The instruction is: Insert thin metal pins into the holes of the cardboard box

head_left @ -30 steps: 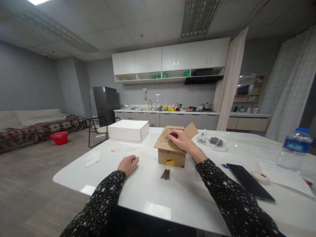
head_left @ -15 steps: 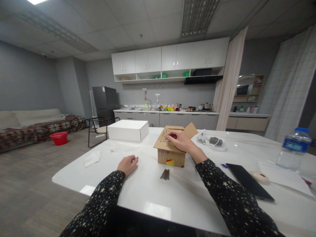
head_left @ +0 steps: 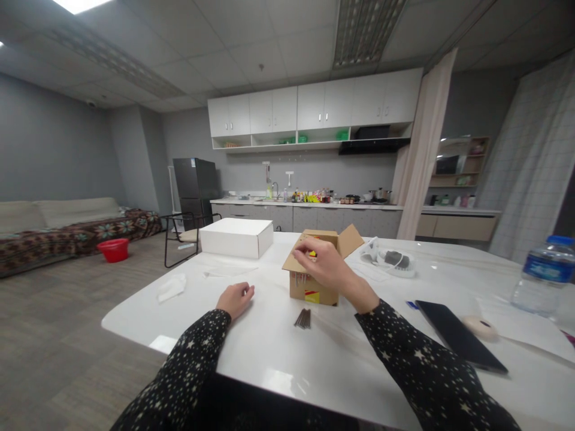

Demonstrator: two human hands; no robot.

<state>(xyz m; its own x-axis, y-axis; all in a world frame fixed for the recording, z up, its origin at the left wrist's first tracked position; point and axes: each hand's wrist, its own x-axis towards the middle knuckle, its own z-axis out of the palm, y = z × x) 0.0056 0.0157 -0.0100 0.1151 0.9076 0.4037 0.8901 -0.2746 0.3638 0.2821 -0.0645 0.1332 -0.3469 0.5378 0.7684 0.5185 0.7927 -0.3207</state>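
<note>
My right hand is over the cardboard box, its thumb and fingers pinched together. Whatever they pinch is hidden. Several thin metal nails or screws stick down through the overhanging box flap at the front; the hand covers most of that flap. On the table just before the box lies a small bundle of dark nails or screws. To the left, my left hand rests on the white table with curled fingers and nothing visible in them, apart from the box.
A white box stands behind my left hand, with a crumpled tissue further left. On the right are a white cable bundle, a black tablet-like slab, a round beige object and a water bottle.
My right hand has shifted left over the flap and now hides the fastener heads seen on it earlier. My left hand stays on the table. The view has shifted slightly.
</note>
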